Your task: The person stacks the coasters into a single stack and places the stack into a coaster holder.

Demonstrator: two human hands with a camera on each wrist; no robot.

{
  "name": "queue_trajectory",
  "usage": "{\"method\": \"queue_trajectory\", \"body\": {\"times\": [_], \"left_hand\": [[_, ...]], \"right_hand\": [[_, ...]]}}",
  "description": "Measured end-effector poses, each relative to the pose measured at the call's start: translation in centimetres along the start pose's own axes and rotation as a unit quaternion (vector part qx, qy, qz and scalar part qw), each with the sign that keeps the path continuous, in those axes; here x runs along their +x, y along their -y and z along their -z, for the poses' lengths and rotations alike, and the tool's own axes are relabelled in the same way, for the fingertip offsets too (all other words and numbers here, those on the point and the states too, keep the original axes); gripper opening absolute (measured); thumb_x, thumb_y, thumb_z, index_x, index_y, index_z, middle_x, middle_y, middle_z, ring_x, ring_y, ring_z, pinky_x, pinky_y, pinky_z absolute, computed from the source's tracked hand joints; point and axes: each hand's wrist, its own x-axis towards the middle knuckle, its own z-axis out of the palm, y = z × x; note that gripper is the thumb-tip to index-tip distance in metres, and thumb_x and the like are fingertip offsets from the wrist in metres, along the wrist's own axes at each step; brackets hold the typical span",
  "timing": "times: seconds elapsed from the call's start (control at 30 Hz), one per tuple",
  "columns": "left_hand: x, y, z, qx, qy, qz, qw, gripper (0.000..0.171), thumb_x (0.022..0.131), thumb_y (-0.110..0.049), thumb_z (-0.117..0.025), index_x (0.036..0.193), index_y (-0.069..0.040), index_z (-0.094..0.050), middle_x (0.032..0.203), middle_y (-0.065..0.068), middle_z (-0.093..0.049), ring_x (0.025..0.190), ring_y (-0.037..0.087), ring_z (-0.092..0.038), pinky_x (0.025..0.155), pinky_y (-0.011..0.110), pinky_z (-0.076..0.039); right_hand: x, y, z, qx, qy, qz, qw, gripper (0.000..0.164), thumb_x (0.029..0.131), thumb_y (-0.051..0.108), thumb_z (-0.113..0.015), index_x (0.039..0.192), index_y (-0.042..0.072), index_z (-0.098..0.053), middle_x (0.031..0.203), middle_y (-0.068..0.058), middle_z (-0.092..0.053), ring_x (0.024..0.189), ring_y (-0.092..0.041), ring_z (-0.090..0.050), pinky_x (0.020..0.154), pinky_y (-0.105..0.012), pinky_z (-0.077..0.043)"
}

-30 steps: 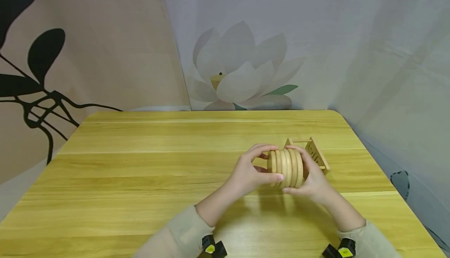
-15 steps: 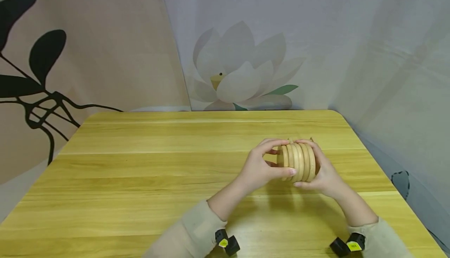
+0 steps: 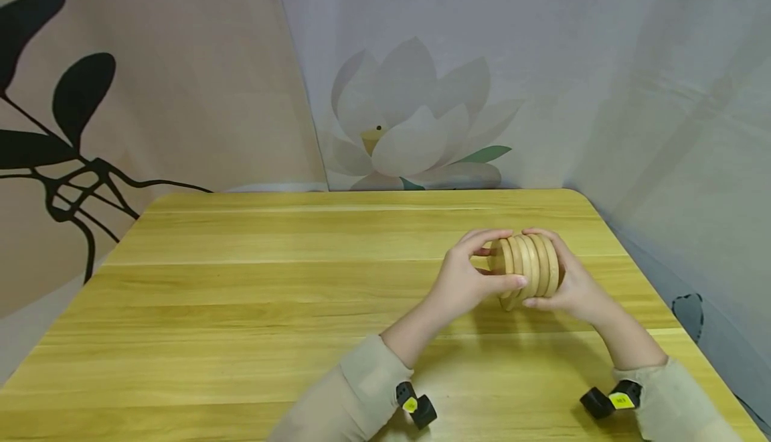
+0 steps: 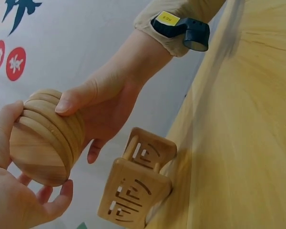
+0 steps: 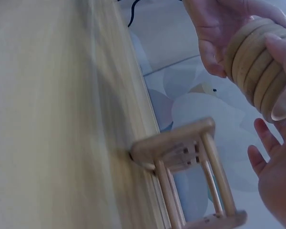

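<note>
A stack of several round wooden coasters (image 3: 533, 264) is held on its side above the table, the discs face to face. My left hand (image 3: 468, 274) grips its left end, thumb on the near rims and fingers over the top. At the other end my right hand (image 3: 581, 286) holds it between thumb and fingers. Below the stack, a slotted wooden coaster holder (image 4: 133, 186) stands on the table in the left wrist view, apart from the coasters. The right wrist view shows the holder's rods (image 5: 219, 167); in the head view the coasters and hands hide most or all of it.
The wooden table (image 3: 253, 308) stretches far to the left of the hands. Printed fabric (image 3: 415, 114) hangs behind its back edge. A black wrist camera is strapped near each sleeve cuff (image 3: 376, 375).
Both hands have carried the coaster stack right and toward the back of the table. The coaster holder, visible behind the right hand earlier, has gone out of sight in the head view.
</note>
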Motion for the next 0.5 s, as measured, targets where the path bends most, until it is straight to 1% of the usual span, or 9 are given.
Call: {"method": "queue_trajectory", "body": {"times": [0.1, 0.13, 0.27, 0.37, 0.5], "left_hand": [[0.9, 1.7, -0.5, 0.012, -0.006, -0.005, 0.9999, 0.058, 0.072, -0.012, -0.085, 0.126, -0.016, -0.064, 0.121, -0.011, -0.054, 0.103, 0.016, -0.051, 0.072, 0.026, -0.054], [1.1, 1.9, -0.6, 0.017, -0.007, -0.007, 0.9998, 0.058, 0.072, -0.014, -0.086, 0.125, -0.018, -0.064, 0.121, -0.012, -0.054, 0.102, 0.014, -0.05, 0.072, 0.026, -0.054], [1.8, 2.5, -0.8, 0.038, -0.01, -0.014, 0.9991, 0.058, 0.072, -0.018, -0.086, 0.125, -0.019, -0.064, 0.121, -0.014, -0.055, 0.101, 0.011, -0.051, 0.075, 0.028, -0.052], [2.5, 2.7, -1.1, 0.045, -0.009, -0.015, 0.9988, 0.058, 0.072, -0.019, -0.086, 0.126, -0.018, -0.064, 0.121, -0.014, -0.055, 0.101, 0.008, -0.052, 0.081, 0.029, -0.05], [3.2, 2.9, -1.6, 0.047, -0.01, -0.004, 0.9988, 0.058, 0.072, -0.02, -0.086, 0.125, -0.021, -0.064, 0.121, -0.015, -0.055, 0.1, 0.009, -0.052, 0.08, 0.028, -0.05]], "right_hand": [[0.2, 0.0, 0.5, 0.009, -0.003, -0.005, 1.0, 0.101, 0.061, -0.025, -0.074, 0.145, -0.001, -0.024, 0.125, -0.004, -0.048, 0.102, -0.013, -0.057, 0.077, -0.023, -0.052], [0.2, -0.1, 0.7, 0.007, -0.003, -0.006, 1.0, 0.101, 0.061, -0.025, -0.074, 0.145, -0.001, -0.025, 0.125, -0.004, -0.049, 0.101, -0.013, -0.057, 0.077, -0.023, -0.052], [0.3, -0.7, 1.5, -0.004, 0.001, -0.009, 1.0, 0.101, 0.061, -0.024, -0.074, 0.145, 0.001, -0.025, 0.125, -0.002, -0.048, 0.102, -0.012, -0.056, 0.077, -0.022, -0.051], [0.4, -1.1, 2.1, -0.007, 0.006, -0.003, 1.0, 0.101, 0.062, -0.023, -0.074, 0.145, 0.001, -0.025, 0.126, -0.001, -0.048, 0.103, -0.011, -0.055, 0.079, -0.021, -0.05], [0.6, -1.7, 3.0, 0.005, 0.015, 0.004, 1.0, 0.1, 0.063, -0.023, -0.074, 0.146, 0.002, -0.024, 0.126, -0.002, -0.048, 0.104, -0.011, -0.055, 0.08, -0.02, -0.05]]}}
